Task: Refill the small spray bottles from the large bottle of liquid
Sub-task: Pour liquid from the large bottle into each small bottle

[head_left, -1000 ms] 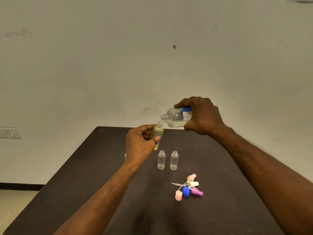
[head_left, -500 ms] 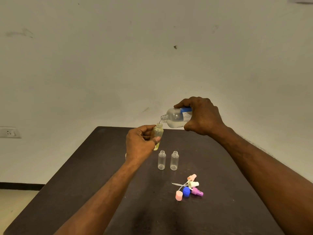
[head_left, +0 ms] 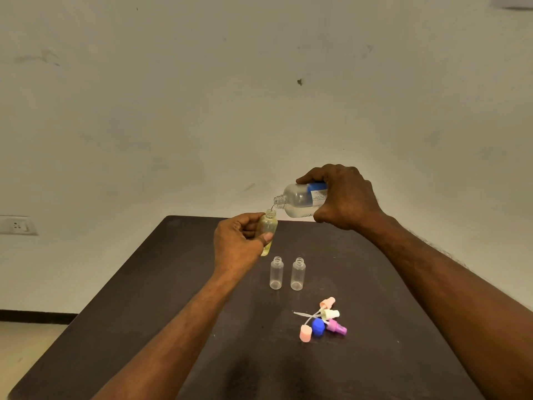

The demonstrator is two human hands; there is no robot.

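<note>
Nearest me lie the loose spray caps (head_left: 322, 321), then two unfilled small bottles (head_left: 276, 273). Beyond, my left hand (head_left: 239, 243) grips the small bottle (head_left: 268, 229); my right hand (head_left: 344, 197) clasps the large bottle (head_left: 300, 199), pouring. Next, I judge: level it before overflow.

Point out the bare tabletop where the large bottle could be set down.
Bare patches on the dark table: the left side beyond the left forearm, and the near edge below the coloured spray caps. Crowded: the middle, around the two clear small bottles and those caps.
</note>
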